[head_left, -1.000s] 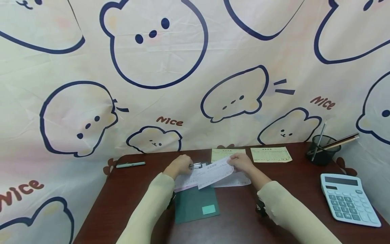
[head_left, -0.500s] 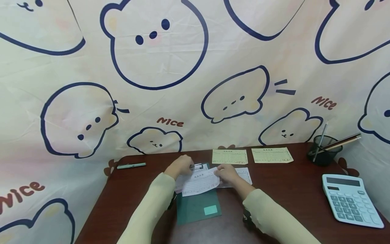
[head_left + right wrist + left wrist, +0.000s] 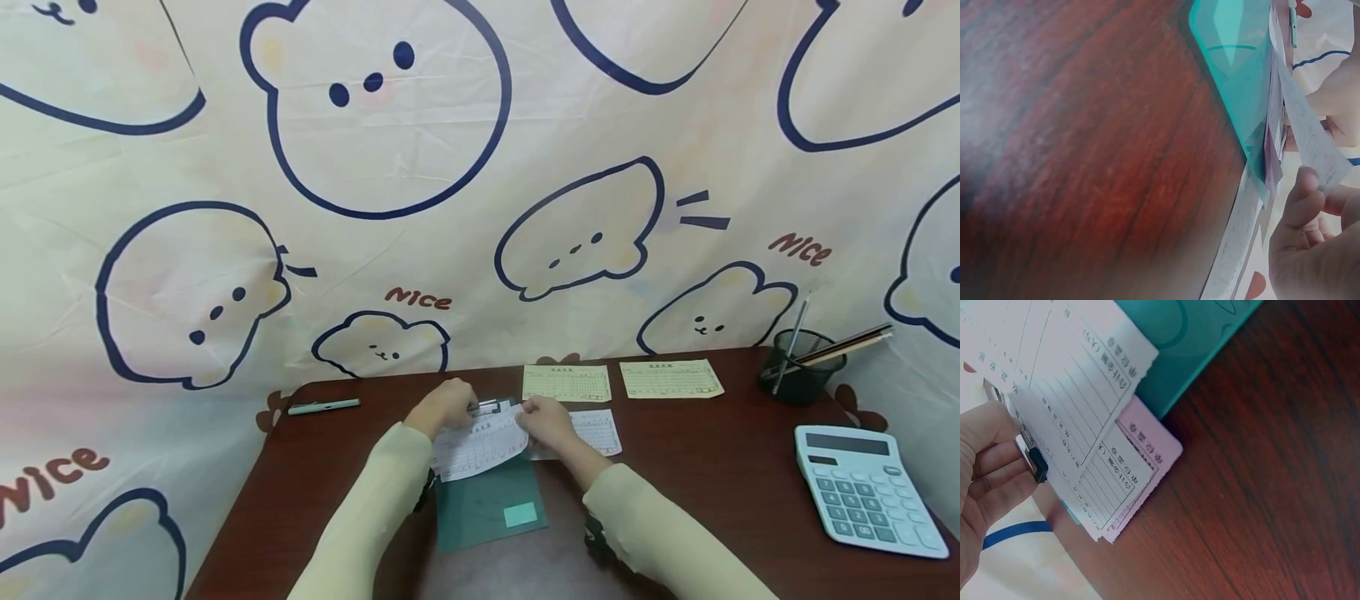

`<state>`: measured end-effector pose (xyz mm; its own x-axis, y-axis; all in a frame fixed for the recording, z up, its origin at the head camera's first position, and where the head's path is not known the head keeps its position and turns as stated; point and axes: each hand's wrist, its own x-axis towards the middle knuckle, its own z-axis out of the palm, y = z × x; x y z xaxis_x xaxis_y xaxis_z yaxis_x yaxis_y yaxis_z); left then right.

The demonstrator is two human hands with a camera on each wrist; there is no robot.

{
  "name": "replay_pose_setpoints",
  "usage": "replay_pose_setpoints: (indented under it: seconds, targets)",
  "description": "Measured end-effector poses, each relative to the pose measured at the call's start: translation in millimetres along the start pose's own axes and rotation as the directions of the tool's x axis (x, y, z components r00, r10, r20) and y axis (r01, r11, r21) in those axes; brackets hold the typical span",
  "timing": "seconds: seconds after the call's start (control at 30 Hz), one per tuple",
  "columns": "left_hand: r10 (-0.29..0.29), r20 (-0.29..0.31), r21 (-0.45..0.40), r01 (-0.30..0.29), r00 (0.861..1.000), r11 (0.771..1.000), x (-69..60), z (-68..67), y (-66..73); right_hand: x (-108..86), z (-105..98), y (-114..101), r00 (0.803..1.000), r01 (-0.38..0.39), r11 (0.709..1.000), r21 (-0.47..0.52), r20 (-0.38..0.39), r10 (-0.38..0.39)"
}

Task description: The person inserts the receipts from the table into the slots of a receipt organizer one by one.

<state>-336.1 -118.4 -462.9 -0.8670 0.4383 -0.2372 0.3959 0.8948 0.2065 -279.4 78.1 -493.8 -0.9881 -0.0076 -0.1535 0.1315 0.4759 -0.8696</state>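
We are seeing bare desk [image 3: 705, 450] running between the right sleeve [image 3: 660, 533] and the calculator [image 3: 870, 492], and more left of the left sleeve [image 3: 367, 508]. We are finding a white slip [image 3: 480, 446] and green clipboard [image 3: 487, 517] blocking the room between left hand [image 3: 444, 408] and right hand [image 3: 549, 427], and a pen cup [image 3: 799, 383] standing far right.

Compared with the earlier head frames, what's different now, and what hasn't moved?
The right hand has carried the white slip toward the person's left and down, over the papers on the teal clipboard; it still pinches the slip's edge. Nothing was let go. The left hand stays at the clip; the pen, yellow slips and calculator stayed put.
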Motion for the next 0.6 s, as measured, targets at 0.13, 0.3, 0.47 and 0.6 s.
replay_pose_setpoints:
  seconds: [0.13,0.3,0.47,0.6]
  targets:
    - [-0.011,0.005,0.005,0.011,1.000,1.000,1.3,0.0,-0.2,1.5,2.3,-2.7,1.000,0.008,1.000,0.016,0.011,-0.008]
    - [-0.011,0.008,0.005,0.011,1.000,1.000,1.8,0.8,-1.5,2.1,7.8,-0.6,0.998,0.013,1.000,0.026,0.053,-0.014]
    - [0.000,-0.008,0.023,0.000,1.000,1.000,0.5,0.9,0.1,7.0,13.6,8.9,0.997,0.018,1.000,-0.003,0.077,-0.018]
    - [0.006,-0.013,0.033,-0.006,1.000,0.999,0.2,-0.1,1.6,9.8,15.2,11.5,0.994,0.028,1.000,-0.008,0.104,-0.027]
